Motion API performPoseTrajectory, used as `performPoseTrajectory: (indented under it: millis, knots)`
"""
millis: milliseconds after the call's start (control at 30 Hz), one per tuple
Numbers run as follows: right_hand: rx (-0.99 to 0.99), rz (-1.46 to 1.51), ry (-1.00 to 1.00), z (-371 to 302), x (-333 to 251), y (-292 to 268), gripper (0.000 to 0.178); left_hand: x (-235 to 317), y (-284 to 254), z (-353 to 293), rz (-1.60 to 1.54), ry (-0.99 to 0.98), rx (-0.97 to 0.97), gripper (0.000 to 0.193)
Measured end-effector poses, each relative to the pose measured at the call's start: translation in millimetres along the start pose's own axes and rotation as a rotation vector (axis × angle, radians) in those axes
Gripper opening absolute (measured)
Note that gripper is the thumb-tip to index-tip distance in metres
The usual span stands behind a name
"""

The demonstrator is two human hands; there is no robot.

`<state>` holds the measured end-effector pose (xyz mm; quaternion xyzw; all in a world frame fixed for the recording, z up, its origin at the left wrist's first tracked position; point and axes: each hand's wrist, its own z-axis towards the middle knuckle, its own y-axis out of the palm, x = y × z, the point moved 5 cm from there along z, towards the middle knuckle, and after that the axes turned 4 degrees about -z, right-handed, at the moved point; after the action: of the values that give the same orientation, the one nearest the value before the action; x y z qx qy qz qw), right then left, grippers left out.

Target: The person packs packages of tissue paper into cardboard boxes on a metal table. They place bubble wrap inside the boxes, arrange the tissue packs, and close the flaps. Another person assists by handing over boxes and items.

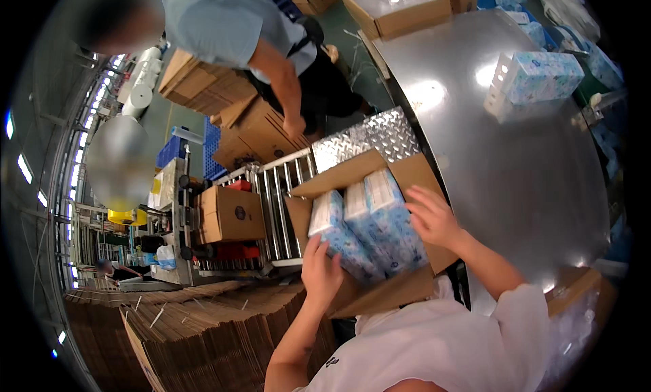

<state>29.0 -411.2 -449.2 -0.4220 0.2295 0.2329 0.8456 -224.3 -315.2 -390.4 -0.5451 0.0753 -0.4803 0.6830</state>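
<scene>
An open cardboard box (366, 172) stands in front of me with its flaps folded outward. Several blue-and-white printed plastic-wrapped packs (380, 226) stand side by side in it. My left hand (321, 273) is at the box's left side, fingers stretched toward the leftmost pack and apparently touching it. On the other side, my right hand (434, 217) has its fingers spread beside the rightmost pack, over the right flap. Neither hand is closed around anything. The lower parts of the packs are hidden in the box.
A metal table (522, 168) at right bears another wrapped pack (546, 77). A roller conveyor (274, 209) runs left toward a closed carton (234, 214). Flattened cardboard (210, 324) is stacked at lower left. A person in a blue shirt (224, 26) stands across from me.
</scene>
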Motion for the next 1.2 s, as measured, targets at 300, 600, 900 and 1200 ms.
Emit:
performPoseTrajectory:
  millis: [300,600,900,1200]
  knots:
    - [-0.265,-0.364,-0.123,14.9,22.9,152.8,0.038,-92.8,155.5,11.7,0.285,-0.009,-0.101,0.04]
    - [-0.863,-0.454,0.287,63.9,109.6,265.9,0.049,-193.2,242.6,60.4,0.233,-0.343,-0.333,0.037]
    - [0.071,-0.469,0.381,-97.7,31.5,-54.4,0.023,-92.9,266.9,29.4,0.121,-0.819,-0.454,0.09]
    - [0.556,-1.407,1.849,-470.8,-162.2,-245.2,0.049,-185.2,391.9,3.4,0.612,-0.222,-0.629,0.059]
